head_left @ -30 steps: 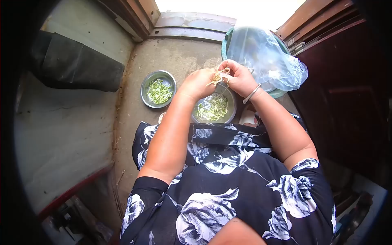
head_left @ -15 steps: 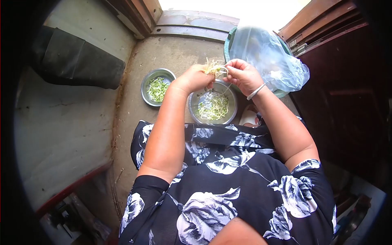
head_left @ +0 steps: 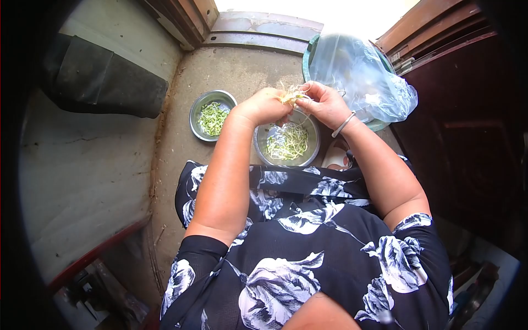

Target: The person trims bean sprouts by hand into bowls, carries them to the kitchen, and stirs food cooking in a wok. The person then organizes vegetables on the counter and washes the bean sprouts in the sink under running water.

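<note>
My left hand [head_left: 265, 105] is closed round a bunch of pale, stringy sprouts [head_left: 291, 94], held above a metal bowl. My right hand [head_left: 324, 103] touches the same bunch, thumb and fingers pinched on its right side. Below both hands, the larger metal bowl [head_left: 315, 144] holds long pale-green sprouts [head_left: 287, 144]. To its left, a smaller metal bowl [head_left: 193, 124] contains short green pieces [head_left: 212, 119].
A green tub [head_left: 308, 55] with a pale plastic bag [head_left: 357, 77] stands at the upper right. A dark covered object [head_left: 104, 77] juts from the left wall. A door sill [head_left: 264, 34] lies ahead. My foot [head_left: 336, 155] is beside the larger bowl.
My right hand has moved slightly left and down, closer to my left hand, onto the sprout bunch. The bowls look unchanged.
</note>
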